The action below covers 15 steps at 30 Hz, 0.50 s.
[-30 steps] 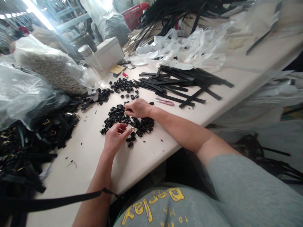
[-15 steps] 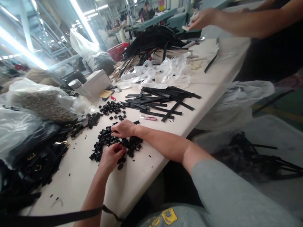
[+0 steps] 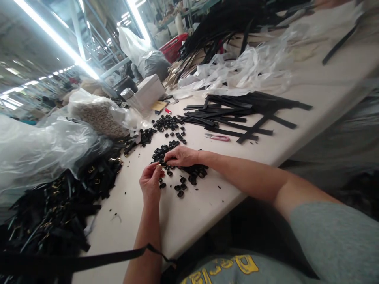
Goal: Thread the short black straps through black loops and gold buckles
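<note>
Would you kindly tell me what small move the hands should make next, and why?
Probably ease the left hand toward the right hand: it pinches a small piece just beside the right fingertips, at the pile of black loops.

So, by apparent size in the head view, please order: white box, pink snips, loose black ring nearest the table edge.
1. white box
2. pink snips
3. loose black ring
Box is farthest, yet clearly largest.
</note>
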Motion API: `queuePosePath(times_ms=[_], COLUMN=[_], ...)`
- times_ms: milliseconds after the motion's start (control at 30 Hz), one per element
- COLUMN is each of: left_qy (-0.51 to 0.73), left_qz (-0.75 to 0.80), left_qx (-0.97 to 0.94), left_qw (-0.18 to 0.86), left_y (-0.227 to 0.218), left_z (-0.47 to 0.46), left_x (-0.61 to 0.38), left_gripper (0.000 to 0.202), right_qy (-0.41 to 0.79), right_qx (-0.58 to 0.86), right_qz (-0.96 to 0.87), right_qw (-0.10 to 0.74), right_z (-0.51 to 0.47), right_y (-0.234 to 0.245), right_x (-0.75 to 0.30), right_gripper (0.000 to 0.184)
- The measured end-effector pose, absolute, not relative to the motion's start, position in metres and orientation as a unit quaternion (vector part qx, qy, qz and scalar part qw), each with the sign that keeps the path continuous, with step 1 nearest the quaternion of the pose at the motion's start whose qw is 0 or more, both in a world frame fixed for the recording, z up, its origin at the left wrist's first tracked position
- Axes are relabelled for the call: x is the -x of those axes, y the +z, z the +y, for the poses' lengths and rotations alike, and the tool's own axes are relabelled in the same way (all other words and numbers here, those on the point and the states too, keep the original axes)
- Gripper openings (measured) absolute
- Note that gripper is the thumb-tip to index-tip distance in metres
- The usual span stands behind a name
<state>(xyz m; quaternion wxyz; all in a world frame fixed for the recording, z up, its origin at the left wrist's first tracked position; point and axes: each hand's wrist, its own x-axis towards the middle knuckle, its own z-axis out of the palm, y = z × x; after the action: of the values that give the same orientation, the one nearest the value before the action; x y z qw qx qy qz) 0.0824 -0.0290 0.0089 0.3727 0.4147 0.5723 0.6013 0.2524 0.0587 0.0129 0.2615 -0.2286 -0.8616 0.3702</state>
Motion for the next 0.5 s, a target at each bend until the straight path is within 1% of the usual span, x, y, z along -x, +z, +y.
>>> queuePosePath(times_ms=[133,233,367,500], left_qy=[0.621,0.627,0.625,0.626], left_qz=[0.573,0.577,0.549,0.516], left_qx=[-0.356,-0.322,-0.29,-0.275], left_qw=[0.398,0.413,0.473,0.515], left_y=[0.0075,0.0073,0.0069,0.0063], left_z=[-0.0255,-0.0232,-0.0211,-0.0207], left_x=[-0.0801,-0.0759,-0.0729,-0.0787], left_gripper=[0.034,0.035,0.036,0.038], right_qy=[0.498,0.555,0.601,0.613], right_qx=[0.205,0.19,0.183,0.194], right_qz=[-0.807,-0.777,-0.743,-0.727], right_qw=[0.242,0.229,0.231,0.241], right_z=[0.057,0.0558,0.0548,0.0541], right_y=[0.0132,0.0156,0.0189,0.0197], right_x=[-0.2524,-0.2537,-0.2543,-0.2521], right_gripper=[0.018,0.014,0.012,0.012])
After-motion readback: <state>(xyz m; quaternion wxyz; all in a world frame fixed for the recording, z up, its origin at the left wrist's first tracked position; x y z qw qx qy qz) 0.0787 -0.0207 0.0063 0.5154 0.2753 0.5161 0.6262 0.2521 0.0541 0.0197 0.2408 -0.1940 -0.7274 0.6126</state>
